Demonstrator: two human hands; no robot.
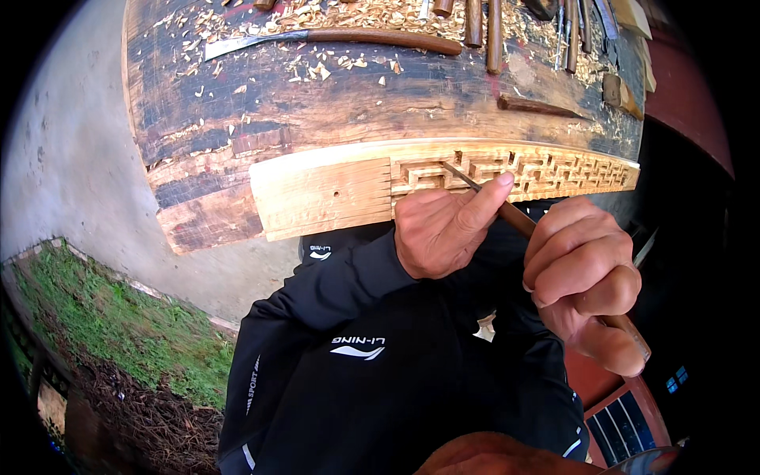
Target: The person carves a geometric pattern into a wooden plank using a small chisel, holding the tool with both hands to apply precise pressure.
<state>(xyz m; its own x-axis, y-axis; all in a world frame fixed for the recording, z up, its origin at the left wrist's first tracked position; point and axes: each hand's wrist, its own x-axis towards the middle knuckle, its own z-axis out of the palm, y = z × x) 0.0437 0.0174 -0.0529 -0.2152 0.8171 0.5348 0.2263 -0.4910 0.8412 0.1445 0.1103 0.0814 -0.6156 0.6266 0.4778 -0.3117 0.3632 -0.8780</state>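
A long pale wooden board (317, 194) lies along the near edge of the workbench, its right part carved with a stepped lattice pattern. My right hand (584, 273) is wrapped round the brown wooden handle of a carving chisel (516, 219), whose butt end sticks out below the fist. The narrow blade slants up to the left, its tip in a carved recess near the left end of the pattern. My left hand (445, 231) rests against the board's near edge, with its thumb and fingers closed about the chisel's front part. Its curled fingers are partly hidden.
Wood shavings cover the far side of the worn workbench (261, 107). A long-handled carving knife (380, 38), several wooden-handled chisels (494, 36) and a pointed wooden piece (542, 105) lie there. A wooden mallet-like block (621, 95) sits at the right edge.
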